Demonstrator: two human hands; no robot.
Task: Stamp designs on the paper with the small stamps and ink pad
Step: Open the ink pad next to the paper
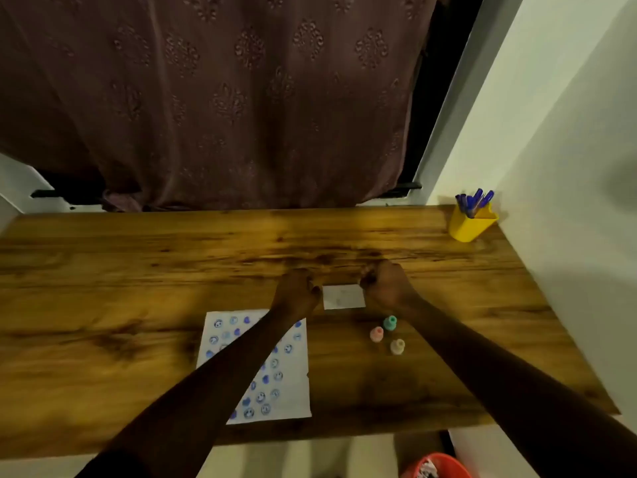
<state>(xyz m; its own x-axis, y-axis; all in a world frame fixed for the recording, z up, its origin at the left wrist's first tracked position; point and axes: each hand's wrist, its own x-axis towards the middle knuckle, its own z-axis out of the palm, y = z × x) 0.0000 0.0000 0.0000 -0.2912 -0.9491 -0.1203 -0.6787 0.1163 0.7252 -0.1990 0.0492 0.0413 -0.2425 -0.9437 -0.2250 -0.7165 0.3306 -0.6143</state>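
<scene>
1. Head view: both hands sit at the far side of the wooden table, flanking a small white rectangle, probably the ink pad or its case. The left hand touches its left edge and the right hand its right edge. Both sets of fingers are curled inward, but the picture is too dim and soft to tell whether they grip the pad or merely rest against it.
2. Step in hand, as a judgement: the person appears to be handling the pad — opening, closing or steadying it — not stamping.
3. The paper lies near the table's front edge, under the left forearm, already covered with rows of blue round face marks and heart shapes; little bare space is left.
4. Three small stamps stand upright just right of the paper — a green stamp, a pink stamp and a beige stamp — none held.
5. The next move likely calls for freeing one hand, picking a stamp, inking it and finding a gap on the sheet.
6. A yellow pen cup stands well apart at the far right corner.
</scene>
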